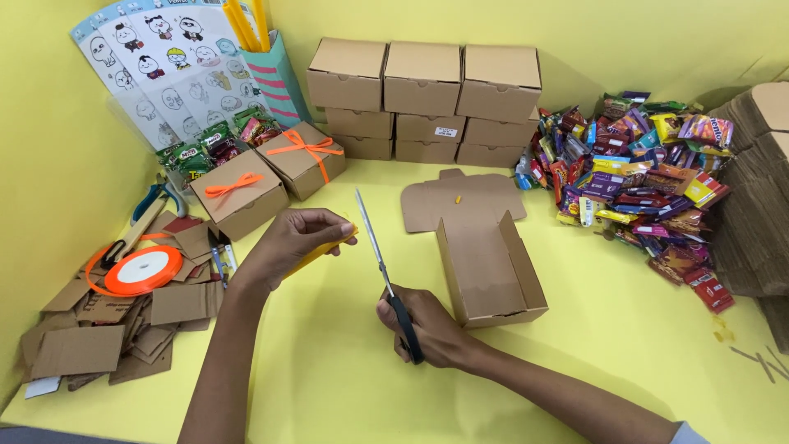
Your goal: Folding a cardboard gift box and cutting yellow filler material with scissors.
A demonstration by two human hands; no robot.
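Note:
My left hand (297, 237) pinches a yellow strip of paper (322, 252) above the yellow table. To its right, my right hand (427, 327) grips the black handles of scissors (380, 261), blades pointing up and away, close beside the strip. Just right of the scissors stands an open cardboard box (490, 271) with its lid flap (460, 200) lying flat behind it; a small yellow scrap lies on the flap.
Two closed boxes tied with orange bows (267, 177) sit at left, near an orange ribbon spool (143, 270) and cardboard scraps (107, 329). Stacked plain boxes (423, 99) line the back. A heap of wrapped sweets (641, 177) fills the right; flat cardboard (760, 197) stands beyond.

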